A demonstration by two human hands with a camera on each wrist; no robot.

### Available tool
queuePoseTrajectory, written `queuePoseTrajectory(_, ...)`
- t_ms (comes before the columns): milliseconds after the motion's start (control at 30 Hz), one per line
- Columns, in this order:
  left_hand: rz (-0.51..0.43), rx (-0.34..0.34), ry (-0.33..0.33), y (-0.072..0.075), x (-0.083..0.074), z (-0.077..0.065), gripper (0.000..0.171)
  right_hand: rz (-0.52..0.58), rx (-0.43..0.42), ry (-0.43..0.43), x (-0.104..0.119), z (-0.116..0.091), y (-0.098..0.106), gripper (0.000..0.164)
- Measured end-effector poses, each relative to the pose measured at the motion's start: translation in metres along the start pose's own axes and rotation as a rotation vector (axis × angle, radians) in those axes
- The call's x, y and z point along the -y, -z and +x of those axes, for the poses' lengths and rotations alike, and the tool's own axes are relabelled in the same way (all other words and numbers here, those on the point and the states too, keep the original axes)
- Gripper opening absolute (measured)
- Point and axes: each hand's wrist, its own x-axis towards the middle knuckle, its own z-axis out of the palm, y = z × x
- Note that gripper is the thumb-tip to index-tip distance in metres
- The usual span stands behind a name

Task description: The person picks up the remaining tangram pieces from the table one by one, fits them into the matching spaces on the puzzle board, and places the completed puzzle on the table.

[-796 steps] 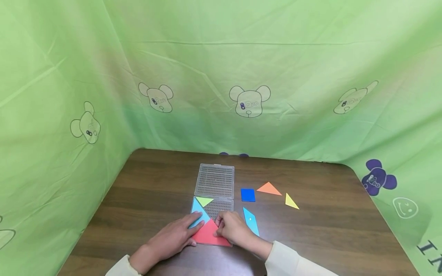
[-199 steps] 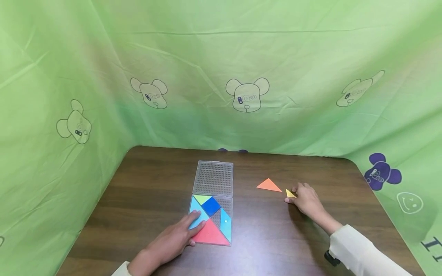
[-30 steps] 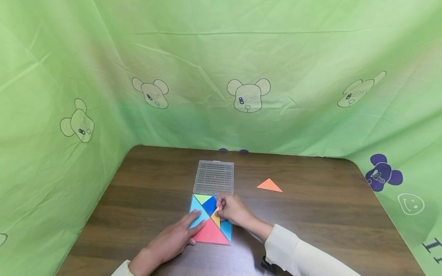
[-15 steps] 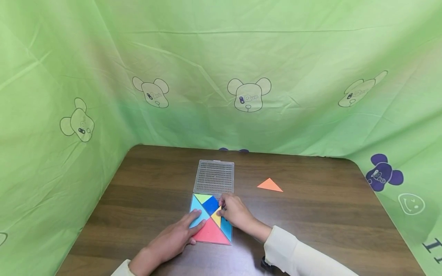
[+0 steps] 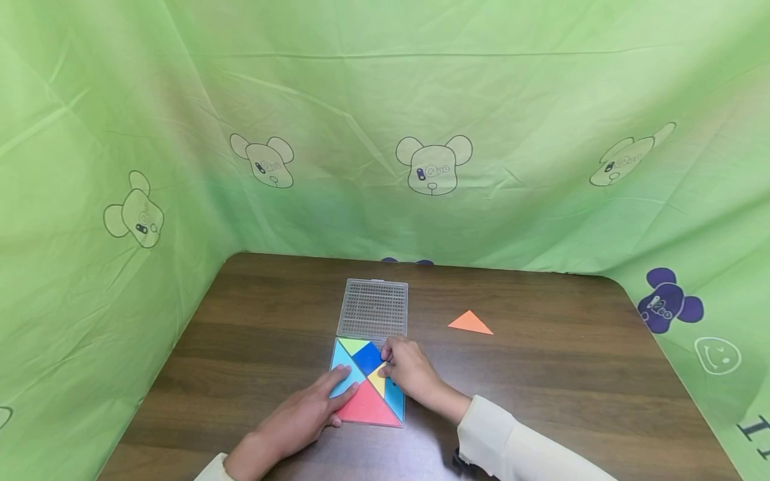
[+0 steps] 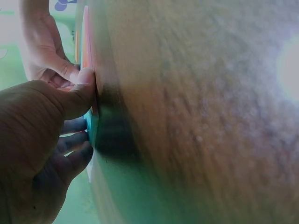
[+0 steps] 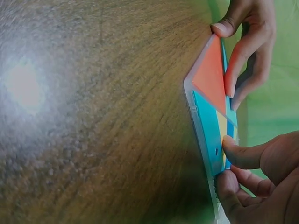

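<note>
A clear plastic tangram case (image 5: 402, 426) lies opened flat, its front half laid with coloured pieces. My left hand (image 5: 303, 415) holds it at the front left, thumb at the corner, fingers over the large light-blue triangle (image 5: 345, 361) and large red triangle (image 5: 368, 409). With its thumb and fingertips, my right hand (image 5: 415, 371) pinches a small yellow triangle (image 5: 377, 382) between the blue square (image 5: 367, 359) and the turquoise parallelogram (image 5: 395, 401). In the right wrist view the right thumb covers part of the yellow triangle (image 7: 221, 122). A light-green triangle (image 5: 353, 345) fills the back left corner.
An orange triangle (image 5: 471, 323) lies loose on the brown wooden table (image 5: 541, 374), right of the case. The case's gridded lid (image 5: 373, 307) lies behind the pieces. Green cloth (image 5: 337, 100) printed with bear heads hangs behind and beside the table.
Since the oldest frame, the blue square, turquoise parallelogram and yellow triangle have come into the case. In the last second the yellow triangle has shifted slightly; the left hand has stayed put.
</note>
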Motion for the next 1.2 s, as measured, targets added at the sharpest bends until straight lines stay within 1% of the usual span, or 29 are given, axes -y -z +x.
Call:
queuePoseTrajectory(267,-0.007,0.021,0.016,0.0,0.0,0.001,0.06,0.001,-0.015,0.021,0.0,0.0,-0.001,0.024)
queuePoseTrajectory(433,-0.021,0.05,0.034,0.001,0.0,0.001,0.061,0.005,0.019,0.012,-0.001,0.001,0.002,0.023)
queuePoseTrajectory(567,-0.019,0.048,0.029,0.002,-0.001,0.001,0.061,0.025,0.05,0.016,-0.006,0.004,0.006,0.017)
queuePoseTrajectory(633,-0.026,0.049,0.03,0.001,0.0,0.001,0.061,0.03,0.044,0.025,-0.01,0.006,0.008,0.014)
queuePoseTrajectory(700,-0.029,0.045,0.026,0.001,-0.001,0.001,0.061,0.025,0.014,0.039,-0.015,0.009,0.013,0.013)
queuePoseTrajectory(833,-0.033,0.041,0.028,0.001,-0.001,0.0,0.062,-0.005,-0.074,0.078,-0.028,0.015,0.031,0.01)
queuePoseTrajectory(933,-0.037,0.041,0.032,0.001,-0.001,0.0,0.062,-0.089,-0.115,0.087,-0.044,0.022,0.052,0.009)
queuePoseTrajectory(1000,-0.039,0.04,0.032,0.001,-0.001,0.0,0.062,-0.166,-0.114,0.066,-0.058,0.026,0.068,0.014)
queuePoseTrajectory(1100,-0.044,0.041,0.031,0.0,-0.001,0.0,0.062,-0.269,-0.077,0.024,-0.08,0.029,0.091,0.028)
queuePoseTrajectory(1200,-0.043,0.038,0.032,0.0,0.0,-0.001,0.062,-0.348,-0.044,0.031,-0.101,0.028,0.109,0.038)
